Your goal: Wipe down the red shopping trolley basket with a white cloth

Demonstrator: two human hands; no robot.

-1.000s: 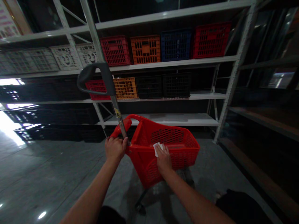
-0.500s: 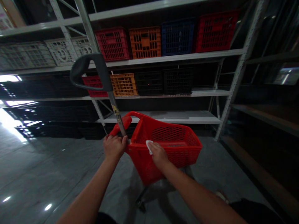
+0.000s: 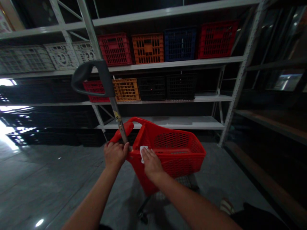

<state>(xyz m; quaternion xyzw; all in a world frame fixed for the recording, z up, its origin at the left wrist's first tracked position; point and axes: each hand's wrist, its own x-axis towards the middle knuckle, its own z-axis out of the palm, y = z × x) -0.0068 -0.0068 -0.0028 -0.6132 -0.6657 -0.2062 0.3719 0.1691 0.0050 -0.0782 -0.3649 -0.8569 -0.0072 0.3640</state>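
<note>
Readable text: none in view.
Wall sign (image 3: 3, 27): at ten o'clock, pink and cream, cut off by the frame edge; its marks are too dark and partial to read.
Yellow sticker (image 3: 116, 115): at six o'clock, on the metal pole (image 3: 121, 127) of the red shopping cart (image 3: 168, 153); its print is too blurred to read.

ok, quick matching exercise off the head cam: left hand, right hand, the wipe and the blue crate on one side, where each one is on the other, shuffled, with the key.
Things
1. left hand
2. right hand
3. white wipe
4. blue plastic crate

Places
A. on an upper shelf of the white metal rack
B. resting on the wipe
C. around the grey metal pole
D. against the red plastic basket, under a hand

Pairs: 1-C, 2-B, 3-D, 4-A
</note>
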